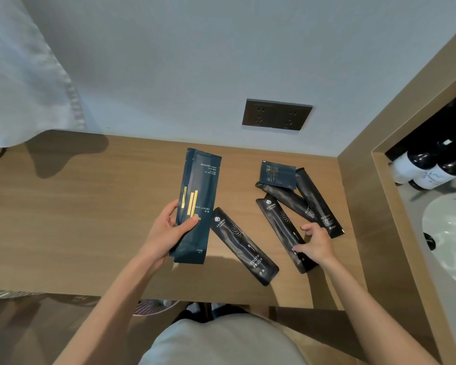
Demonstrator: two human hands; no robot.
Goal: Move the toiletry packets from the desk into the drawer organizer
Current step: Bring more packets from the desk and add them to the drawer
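My left hand (pixel 169 231) grips a stack of dark blue comb packets (pixel 198 196) with gold bars, held above the wooden desk (pixel 77 233). A black toothbrush packet (pixel 244 246) lies flat just right of them. My right hand (pixel 315 243) rests with curled fingers on the lower part of a second black toothbrush packet (pixel 279 222). Two more long black packets (pixel 317 201) lie crossed behind it, and a small square dark packet (pixel 277 173) sits on top of them. No drawer organizer is in view.
A white towel (pixel 24 75) hangs at the upper left. A dark double socket (pixel 277 114) sits on the wall. To the right, a wooden partition (pixel 366 206) borders a white basin (pixel 450 233) and dark bottles (pixel 427 167). The desk's left half is bare wood.
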